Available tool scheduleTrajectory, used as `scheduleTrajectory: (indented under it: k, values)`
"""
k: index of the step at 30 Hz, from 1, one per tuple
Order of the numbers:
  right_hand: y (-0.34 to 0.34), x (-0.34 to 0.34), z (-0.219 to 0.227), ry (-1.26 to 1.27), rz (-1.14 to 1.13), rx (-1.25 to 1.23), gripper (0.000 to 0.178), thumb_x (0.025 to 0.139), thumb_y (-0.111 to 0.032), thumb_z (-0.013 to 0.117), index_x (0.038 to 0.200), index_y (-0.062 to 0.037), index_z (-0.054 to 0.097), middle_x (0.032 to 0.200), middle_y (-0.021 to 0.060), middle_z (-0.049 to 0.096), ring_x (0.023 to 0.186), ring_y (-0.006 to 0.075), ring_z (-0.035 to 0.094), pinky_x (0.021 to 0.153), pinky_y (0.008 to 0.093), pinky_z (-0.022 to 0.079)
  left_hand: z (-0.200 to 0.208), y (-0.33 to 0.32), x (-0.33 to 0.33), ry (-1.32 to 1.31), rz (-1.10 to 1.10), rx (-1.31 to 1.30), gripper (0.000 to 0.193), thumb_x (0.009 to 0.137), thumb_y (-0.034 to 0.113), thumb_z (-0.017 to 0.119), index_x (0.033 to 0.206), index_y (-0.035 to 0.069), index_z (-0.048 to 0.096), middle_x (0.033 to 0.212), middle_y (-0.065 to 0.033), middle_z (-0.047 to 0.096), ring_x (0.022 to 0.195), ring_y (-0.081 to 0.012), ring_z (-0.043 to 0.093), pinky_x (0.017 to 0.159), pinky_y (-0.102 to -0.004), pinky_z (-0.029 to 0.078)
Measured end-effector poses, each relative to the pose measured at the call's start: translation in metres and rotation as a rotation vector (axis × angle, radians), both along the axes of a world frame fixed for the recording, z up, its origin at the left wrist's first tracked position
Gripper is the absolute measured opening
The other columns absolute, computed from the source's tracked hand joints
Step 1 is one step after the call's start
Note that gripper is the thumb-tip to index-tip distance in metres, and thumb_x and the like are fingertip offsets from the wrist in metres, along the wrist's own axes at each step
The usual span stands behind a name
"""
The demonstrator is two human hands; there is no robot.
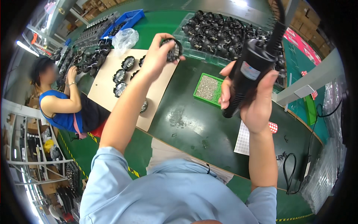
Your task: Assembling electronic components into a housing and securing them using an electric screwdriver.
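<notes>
My left hand (158, 56) is closed around a round black part (172, 50) with a lighter inner face, lifted over the far edge of a tan board. My right hand (257, 97) grips a black electric screwdriver (250, 69), its narrow end pointing down and left and its cable rising from the top. Below the tool and to its left is a green tray (201, 98) full of small metal screws. Several similar round black parts (119, 75) lie on the tan board (158, 98), some of them hidden behind my left forearm.
A clear bin (182, 35) heaped with black parts stands at the back. A sheet of round stickers (242, 140) and a red-white roll (273, 127) lie by my right wrist. A co-worker (61, 100) works at the left, near a blue crate (130, 18) and a plastic bag (125, 39).
</notes>
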State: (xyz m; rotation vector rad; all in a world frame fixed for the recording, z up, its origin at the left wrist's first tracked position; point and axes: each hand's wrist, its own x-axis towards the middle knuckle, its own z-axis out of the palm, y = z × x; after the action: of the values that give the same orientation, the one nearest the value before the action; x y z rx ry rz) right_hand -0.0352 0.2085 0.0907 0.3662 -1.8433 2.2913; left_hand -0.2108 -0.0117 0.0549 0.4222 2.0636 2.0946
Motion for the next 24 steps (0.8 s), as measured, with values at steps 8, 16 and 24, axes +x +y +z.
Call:
scheduleTrajectory:
  k: [8,16,24]
  values:
    - [0.001,0.005,0.005,0.033,0.084,-0.113,0.066,0.105,-0.061,0.043,0.11,0.0027,0.058,0.074,0.0073,0.061,0.065,0.0123,0.06,0.062,0.026,0.05,-0.018,0.025,-0.101,-0.16,-0.023,-0.223,0.054,0.107,0.042,0.049,0.133,-0.005,0.049,0.111,-0.0142,0.063,0.088,-0.0247,0.068,0.077,-0.0396,0.063]
    - [0.005,0.007,0.006,0.034,0.051,-0.107,0.06,0.105,-0.06,0.044,0.102,-0.0016,0.056,0.074,0.0062,0.061,0.064,0.0117,0.059,0.061,0.026,0.05,-0.024,0.022,-0.09,-0.106,0.035,-0.381,0.061,0.107,0.046,0.047,0.139,-0.006,0.045,0.124,-0.02,0.063,0.079,-0.0294,0.074,0.069,-0.0362,0.062]
    - [0.009,0.001,0.013,0.038,-0.002,-0.067,0.071,0.104,-0.065,0.039,0.106,0.0025,0.059,0.073,0.008,0.062,0.063,0.0129,0.06,0.06,0.0261,0.05,0.077,-0.019,0.031,0.181,-0.116,-0.129,0.022,0.101,0.02,0.062,0.107,-0.002,0.064,0.093,-0.0092,0.07,0.079,-0.0135,0.067,0.07,-0.0252,0.05]
